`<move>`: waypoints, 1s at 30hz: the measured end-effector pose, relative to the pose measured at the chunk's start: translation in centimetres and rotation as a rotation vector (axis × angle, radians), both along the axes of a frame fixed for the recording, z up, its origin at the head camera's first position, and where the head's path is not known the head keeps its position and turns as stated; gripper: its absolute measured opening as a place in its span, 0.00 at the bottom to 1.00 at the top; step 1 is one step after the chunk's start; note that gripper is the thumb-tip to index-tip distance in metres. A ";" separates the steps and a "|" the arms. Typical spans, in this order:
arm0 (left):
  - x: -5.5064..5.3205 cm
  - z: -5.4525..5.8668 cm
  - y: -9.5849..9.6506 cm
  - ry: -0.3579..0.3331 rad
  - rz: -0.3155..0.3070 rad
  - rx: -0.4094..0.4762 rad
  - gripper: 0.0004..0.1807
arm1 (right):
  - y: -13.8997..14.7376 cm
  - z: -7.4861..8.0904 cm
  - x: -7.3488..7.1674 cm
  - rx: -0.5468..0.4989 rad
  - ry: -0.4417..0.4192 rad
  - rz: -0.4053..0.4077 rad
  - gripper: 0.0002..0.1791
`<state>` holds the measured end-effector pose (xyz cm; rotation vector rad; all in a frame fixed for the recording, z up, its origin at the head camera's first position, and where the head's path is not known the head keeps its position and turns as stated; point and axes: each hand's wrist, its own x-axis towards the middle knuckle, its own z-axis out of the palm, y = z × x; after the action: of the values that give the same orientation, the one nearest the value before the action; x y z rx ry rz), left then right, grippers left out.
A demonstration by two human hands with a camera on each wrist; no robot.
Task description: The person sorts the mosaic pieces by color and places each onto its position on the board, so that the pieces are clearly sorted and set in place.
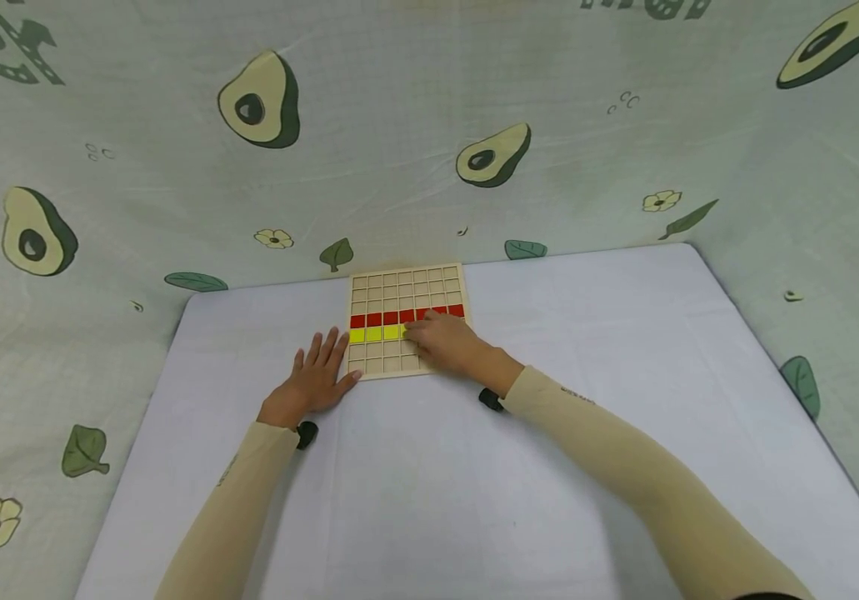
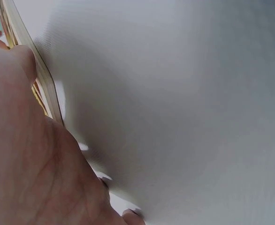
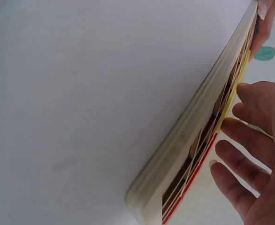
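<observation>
A square wooden grid board [image 1: 390, 290] lies flat at the back of the table. One row of its cells holds red tiles [image 1: 374, 319]; just in front, yellow tiles [image 1: 374, 334] fill the left part of another row. My right hand [image 1: 446, 340] reaches over the board's right side, hiding some cells. In the right wrist view its loosely bent fingers [image 3: 252, 140] touch the yellow row, thumb and forefinger apart with nothing seen between them. My left hand [image 1: 315, 379] rests flat with spread fingers against the board's left edge, its thumb at the near left corner.
A white cloth [image 1: 414, 500] covers the table. Behind the board hangs a pale curtain [image 1: 399, 183] printed with avocados and leaves, and it also runs along both sides. Small black wrist cameras, such as the left one [image 1: 307, 434], sit under both wrists.
</observation>
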<state>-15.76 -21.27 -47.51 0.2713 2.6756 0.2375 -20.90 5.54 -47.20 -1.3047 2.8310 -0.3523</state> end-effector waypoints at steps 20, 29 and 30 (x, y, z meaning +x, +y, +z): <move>0.2 -0.1 -0.1 0.002 0.011 0.028 0.47 | 1.8 -0.4 0.3 -0.092 -0.056 0.001 0.18; -0.1 -0.5 -0.2 -0.002 0.010 0.026 0.47 | 4.2 0.6 1.0 -0.122 -0.060 -0.095 0.20; -0.2 -0.7 -0.3 -0.001 0.009 0.023 0.47 | 4.6 0.7 1.0 -0.125 -0.064 -0.107 0.20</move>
<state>-16.01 -21.60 -48.24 0.2666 2.6749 0.2715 -19.85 10.11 -46.49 -1.1403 2.8727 -0.5708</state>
